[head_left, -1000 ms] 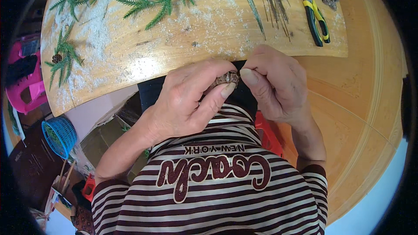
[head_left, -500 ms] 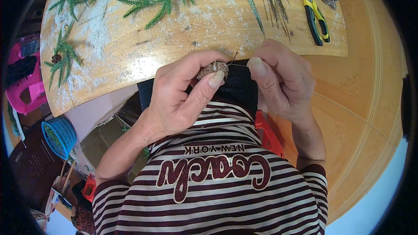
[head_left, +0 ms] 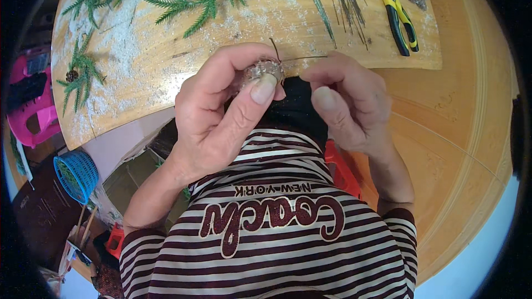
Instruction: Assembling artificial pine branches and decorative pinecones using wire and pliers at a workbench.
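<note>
Our left hand (head_left: 221, 99) pinches a pine cone (head_left: 265, 68) between thumb and fingers, just over the near edge of the tabletop (head_left: 166, 75); the grip seems chosen to leave the cone's wired end free. From that end a thin wire (head_left: 299, 57) shows, one tail upward, one toward our right hand (head_left: 317, 85), whose thumb and forefinger are parted with nothing visible between; we cannot tell whether it touches the wire. Spare wires (head_left: 346, 0) and pliers (head_left: 394, 25) lie on the right, probably for easy reach. The blue basket (head_left: 86, 180) holds greenery; the cardboard box's (head_left: 128, 181) contents are unclear to us.
</note>
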